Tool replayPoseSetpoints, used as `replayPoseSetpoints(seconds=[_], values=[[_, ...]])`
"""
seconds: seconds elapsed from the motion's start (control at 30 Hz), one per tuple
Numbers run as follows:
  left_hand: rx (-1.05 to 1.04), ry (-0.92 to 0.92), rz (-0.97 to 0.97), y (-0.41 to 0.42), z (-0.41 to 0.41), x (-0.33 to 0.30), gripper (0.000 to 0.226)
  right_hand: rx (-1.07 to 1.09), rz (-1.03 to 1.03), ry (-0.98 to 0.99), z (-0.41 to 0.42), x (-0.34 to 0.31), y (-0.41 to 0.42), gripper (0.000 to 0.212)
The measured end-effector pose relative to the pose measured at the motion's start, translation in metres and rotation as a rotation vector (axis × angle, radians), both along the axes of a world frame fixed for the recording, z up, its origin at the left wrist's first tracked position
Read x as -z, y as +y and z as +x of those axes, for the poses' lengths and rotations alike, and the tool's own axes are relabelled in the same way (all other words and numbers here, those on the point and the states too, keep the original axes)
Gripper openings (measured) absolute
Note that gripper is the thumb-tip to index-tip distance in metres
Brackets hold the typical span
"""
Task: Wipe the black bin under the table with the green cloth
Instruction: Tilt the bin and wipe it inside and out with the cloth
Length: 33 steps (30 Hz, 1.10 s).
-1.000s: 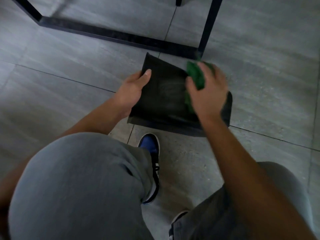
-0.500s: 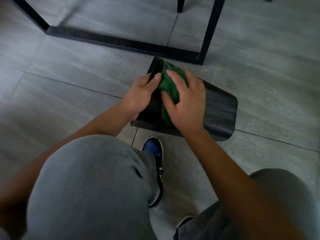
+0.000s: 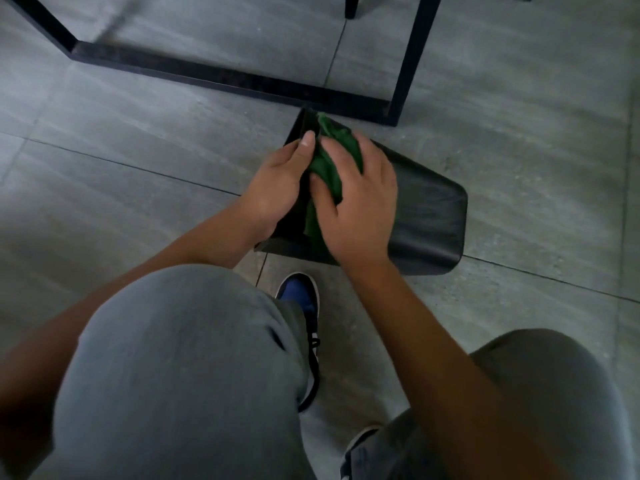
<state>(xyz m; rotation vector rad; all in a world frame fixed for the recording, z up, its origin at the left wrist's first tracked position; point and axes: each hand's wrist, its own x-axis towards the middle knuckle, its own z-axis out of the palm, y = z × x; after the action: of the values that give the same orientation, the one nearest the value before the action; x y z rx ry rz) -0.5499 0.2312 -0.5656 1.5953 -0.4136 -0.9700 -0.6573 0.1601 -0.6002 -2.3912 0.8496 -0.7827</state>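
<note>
- Two hands are laid on the black bin (image 3: pixel 429 216), which is lying on its side on the grey floor (image 3: pixel 138 161), just in front of the table frame (image 3: pixel 221 77).
- The bin's open end is gripped by the left hand (image 3: pixel 277 188), fingers curled.
- The green cloth (image 3: pixel 329 164) is pressed against the bin under the right hand (image 3: pixel 360 206), fingers spread and bent over it.
- No writing can be read.

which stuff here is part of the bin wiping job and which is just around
In the job: black bin, green cloth, right hand pressing the cloth, left hand steadying the bin.

Just around: black table frame, blue shoe, tiled floor.
</note>
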Motion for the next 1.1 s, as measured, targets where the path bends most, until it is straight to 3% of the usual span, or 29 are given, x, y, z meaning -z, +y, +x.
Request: replayPoseSetpoints(seconds=[0.1,0.23,0.3,0.37,0.47,0.57,0.7,0.8,0.93,1.0,1.1], values=[[0.011,0.000,0.018,0.005,0.006,0.005,0.034,0.189,0.091,0.116,-0.029,0.019,-0.051,0.048],[0.007,-0.002,0.050,0.007,0.014,0.008,0.029,0.533,0.393,0.187,-0.089,0.036,-0.088,0.049],[-0.004,-0.003,0.054,0.000,0.012,0.008,0.031,0.449,0.303,0.183,-0.073,0.025,-0.058,0.047],[-0.011,-0.002,0.029,-0.004,0.009,0.006,0.035,0.194,0.117,0.082,-0.031,0.011,-0.019,0.046],[-0.064,0.024,0.006,0.001,0.010,0.007,0.040,-0.088,-0.007,0.017,0.010,0.003,0.002,0.047],[-0.062,0.034,0.042,0.012,0.015,0.011,0.035,0.065,0.032,0.142,-0.024,0.029,-0.047,0.051],[-0.042,0.009,0.094,0.015,0.021,0.013,0.035,0.408,0.400,0.216,-0.098,0.050,-0.106,0.055],[-0.038,0.004,0.090,0.006,0.017,0.008,0.034,0.287,0.195,0.267,-0.078,0.032,-0.054,0.052],[-0.058,0.017,0.024,-0.006,0.003,0.002,0.035,-0.056,0.005,0.087,-0.018,0.011,0.008,0.050],[-0.060,0.048,0.014,-0.003,0.002,0.001,0.032,-0.006,0.024,0.125,-0.018,0.014,-0.018,0.054],[-0.037,0.031,0.055,0.005,0.005,0.001,0.022,0.312,0.229,0.277,-0.053,0.028,-0.073,0.059]])
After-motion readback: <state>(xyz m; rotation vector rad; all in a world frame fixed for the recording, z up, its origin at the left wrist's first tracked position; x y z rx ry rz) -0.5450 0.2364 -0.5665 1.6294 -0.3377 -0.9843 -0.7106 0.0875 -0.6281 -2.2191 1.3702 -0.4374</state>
